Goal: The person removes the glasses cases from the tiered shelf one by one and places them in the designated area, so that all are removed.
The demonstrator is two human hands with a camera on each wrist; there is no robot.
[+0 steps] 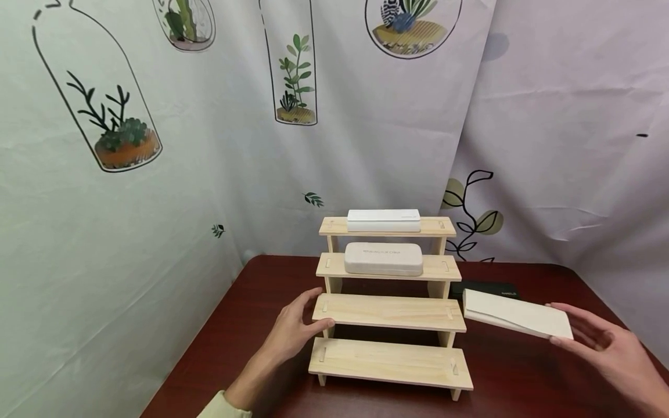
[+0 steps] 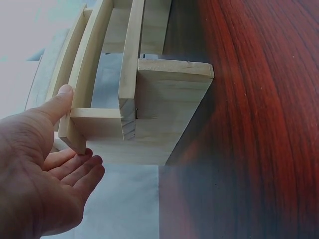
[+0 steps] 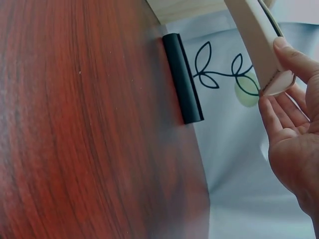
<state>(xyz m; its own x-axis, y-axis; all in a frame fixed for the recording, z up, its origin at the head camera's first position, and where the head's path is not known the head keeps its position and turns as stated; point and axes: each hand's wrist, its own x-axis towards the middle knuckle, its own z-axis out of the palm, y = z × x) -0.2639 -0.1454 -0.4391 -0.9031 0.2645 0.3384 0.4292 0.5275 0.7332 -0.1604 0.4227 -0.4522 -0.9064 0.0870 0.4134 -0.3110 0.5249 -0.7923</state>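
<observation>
A four-tier wooden display stand (image 1: 389, 310) stands on the table, with a white slim glasses case (image 1: 384, 220) on its top tier and a cream hard glasses case (image 1: 384, 259) on the tier below. My left hand (image 1: 294, 325) pinches the left end of the second tier from the bottom, its thumb (image 2: 59, 102) on one face and fingertips (image 2: 89, 158) around the other. To the right of the stand, my right hand (image 1: 608, 339) holds a cream folding glasses case (image 1: 514, 313) by its right end, thumb and fingers on opposite sides. The case hangs above the table, tilted down to the right.
Behind the held case, a dark glasses case (image 1: 491, 288) lies on the reddish-brown table (image 1: 225, 342) near the back. A pale curtain (image 1: 209, 116) printed with plants in jars surrounds the table at the back and sides. The two lower tiers are bare wood.
</observation>
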